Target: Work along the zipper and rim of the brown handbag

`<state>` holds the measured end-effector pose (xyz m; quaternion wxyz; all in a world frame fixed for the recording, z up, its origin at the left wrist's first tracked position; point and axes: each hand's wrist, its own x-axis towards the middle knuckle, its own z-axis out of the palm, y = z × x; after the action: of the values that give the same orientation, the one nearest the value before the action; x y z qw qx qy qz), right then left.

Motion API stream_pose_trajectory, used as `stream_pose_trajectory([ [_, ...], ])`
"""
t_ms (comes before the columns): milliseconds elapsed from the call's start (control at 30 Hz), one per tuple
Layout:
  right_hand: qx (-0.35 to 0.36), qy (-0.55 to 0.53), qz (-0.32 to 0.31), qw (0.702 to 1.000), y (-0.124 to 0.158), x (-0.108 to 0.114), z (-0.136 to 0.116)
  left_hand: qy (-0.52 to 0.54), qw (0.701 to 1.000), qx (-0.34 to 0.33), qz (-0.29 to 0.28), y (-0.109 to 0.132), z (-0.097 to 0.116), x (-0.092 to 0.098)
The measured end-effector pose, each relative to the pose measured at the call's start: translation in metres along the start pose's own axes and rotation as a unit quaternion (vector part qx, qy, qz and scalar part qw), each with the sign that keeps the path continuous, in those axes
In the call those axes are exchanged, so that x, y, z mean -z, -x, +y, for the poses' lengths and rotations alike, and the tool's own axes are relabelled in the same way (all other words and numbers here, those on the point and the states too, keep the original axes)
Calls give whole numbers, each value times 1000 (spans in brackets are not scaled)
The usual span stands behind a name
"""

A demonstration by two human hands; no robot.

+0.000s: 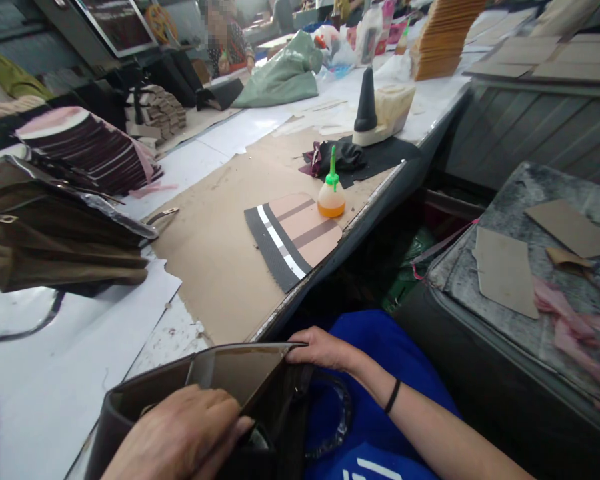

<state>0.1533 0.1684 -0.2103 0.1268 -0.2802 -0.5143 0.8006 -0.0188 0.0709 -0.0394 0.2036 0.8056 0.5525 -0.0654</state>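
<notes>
In front of me sits a dark handbag [145, 390] with its mouth spread and a brown lining showing. My right hand [320, 348] pinches the top edge of the bag at its far right corner, thumb and fingers closed on it. Over the bag's mouth, my left hand [180, 430] is curled round an inner part of the bag; its fingertips are partly hidden. A plastic-wrapped handle [343, 417] hangs on the bag's right side against the blue cloth on my lap [370, 327].
On the table lie a pink panel with a dark striped border [300, 230], a squeeze bottle of orange liquid [331, 200] and a black cone [365, 103]. Another bag [60, 227] stands left. A grey stool-like surface [455, 267] holds board pieces. People are at the back.
</notes>
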Motion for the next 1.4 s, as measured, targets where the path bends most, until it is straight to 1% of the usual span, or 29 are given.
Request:
stream_pose_trajectory([
  [67,1,-14,-7,1000,1,-1,0,14,997,75,-16,3,-9,5],
  [133,4,-26,-10,1000,2,-3,0,8,987,153,-47,1,-15,12],
  [200,10,-37,-12,999,2,-4,0,-5,976,205,-75,-6,-18,18],
  [300,19,-53,-21,998,3,-5,1,-21,965,240,-104,-18,-21,24],
  [433,31,-53,-33,998,5,-4,4,-27,953,277,-119,-30,-23,28],
  [533,38,-53,-40,997,5,-3,6,-36,944,293,-147,-34,-23,29],
  [600,42,-57,-45,997,5,-3,7,-38,943,291,-157,-36,-24,29],
  [733,48,-53,-49,996,4,-2,9,-33,945,285,-159,-40,-28,27],
  [900,62,-22,-38,997,2,-2,9,-61,945,286,-149,-42,-37,19],
  [1000,71,-5,-31,997,1,-5,7,-61,944,290,-145,-41,-40,15],
  [1167,62,-7,-22,998,0,-10,5,-69,935,321,-135,-36,-34,13],
  [1400,45,-19,-7,999,-1,-13,8,-90,932,329,-118,-28,-25,10],
])
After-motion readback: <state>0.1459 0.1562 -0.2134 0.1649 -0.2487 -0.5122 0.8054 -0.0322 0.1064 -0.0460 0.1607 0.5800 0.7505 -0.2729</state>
